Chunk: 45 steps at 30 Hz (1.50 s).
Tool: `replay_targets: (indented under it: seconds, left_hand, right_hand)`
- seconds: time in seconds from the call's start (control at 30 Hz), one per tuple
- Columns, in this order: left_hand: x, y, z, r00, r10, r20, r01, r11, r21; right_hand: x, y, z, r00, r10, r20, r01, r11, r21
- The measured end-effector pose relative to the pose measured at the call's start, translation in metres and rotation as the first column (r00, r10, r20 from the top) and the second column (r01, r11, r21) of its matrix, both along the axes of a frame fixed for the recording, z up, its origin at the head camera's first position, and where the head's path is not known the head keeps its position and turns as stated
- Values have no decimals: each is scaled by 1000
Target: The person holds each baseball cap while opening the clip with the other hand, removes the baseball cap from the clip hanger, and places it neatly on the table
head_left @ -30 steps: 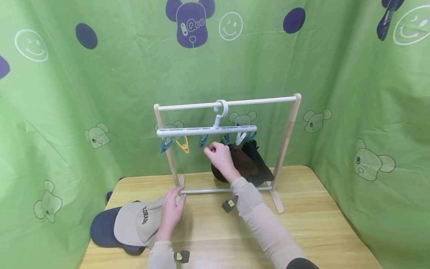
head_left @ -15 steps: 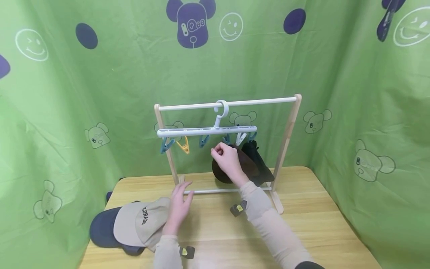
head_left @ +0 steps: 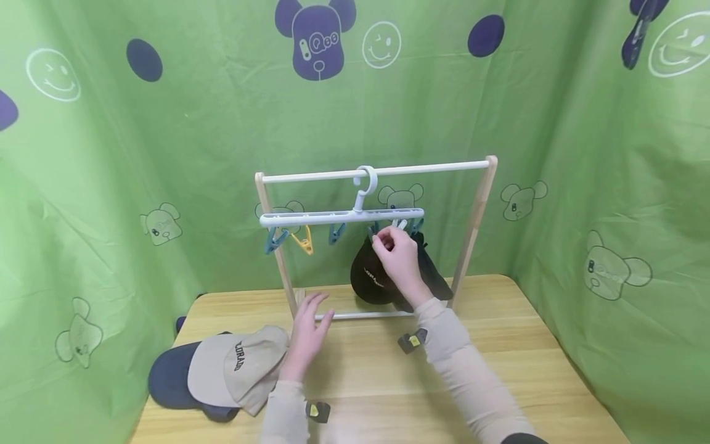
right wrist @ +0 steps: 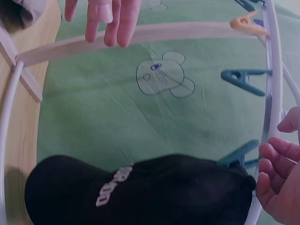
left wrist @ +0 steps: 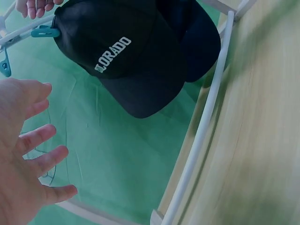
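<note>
A black cap with white lettering (head_left: 370, 275) (left wrist: 136, 70) (right wrist: 140, 192) hangs from a teal clip (left wrist: 45, 31) (right wrist: 239, 155) on the white hanger (head_left: 310, 218). My right hand (head_left: 402, 259) (right wrist: 281, 173) is raised at the clips in front of that cap, fingers loosely bent and thumb apart, with nothing visible in its grasp. The pale clip (head_left: 402, 224) shows just behind its fingers. Lower down, my left hand (head_left: 307, 336) (left wrist: 23, 150) (right wrist: 112, 18) is spread and holds nothing, left of the hanging cap and beside the beige cap (head_left: 249, 367).
A wooden rack with a white top rail (head_left: 432, 168) carries the hanger. Its lower rail (head_left: 360, 315) (left wrist: 201, 126) spans near the table (head_left: 499, 345). Teal and yellow clips (head_left: 305, 240) hang at left. Another dark cap (left wrist: 201, 51) hangs beside the lettered one. A navy cap (head_left: 172, 375) lies under the beige one.
My right hand has moved rightward along the hanger to the pale clip. The black cap's lettering has come into view. My left hand has shifted right, away from the beige cap.
</note>
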<state>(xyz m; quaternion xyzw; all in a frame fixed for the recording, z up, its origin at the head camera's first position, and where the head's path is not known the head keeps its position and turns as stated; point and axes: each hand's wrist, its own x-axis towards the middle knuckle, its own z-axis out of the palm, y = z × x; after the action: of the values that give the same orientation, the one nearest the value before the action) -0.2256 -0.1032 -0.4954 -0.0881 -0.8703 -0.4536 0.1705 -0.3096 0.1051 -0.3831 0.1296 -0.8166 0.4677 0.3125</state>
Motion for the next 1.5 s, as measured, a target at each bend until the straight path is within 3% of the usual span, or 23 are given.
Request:
replay_targets:
  seconds: [0.2,0.5,0.87,1.07,1.5]
  left_hand:
    - [-4,7,2,999,-18,-28,18,999,-27]
    - [-10,18,6,998,-60,-24,59,997,-39]
    - [-24,34,12,993,-116,-23,111,982,-154]
    - [-30,41,13,992,-125,12,125,979,-162]
    - [-42,50,11,992,-129,-17,125,980,-154]
  right_hand:
    - [-9,12,-2,1000,-15,11,14,1000,15]
    - [-19,20,-4,992,24,121,-27,999,21]
    - [-28,23,-3,958,35,286,-78,987,142]
    - [-33,23,-4,955,14,295,-75,978,197]
    - [-36,15,-4,963,-25,269,-44,967,250]
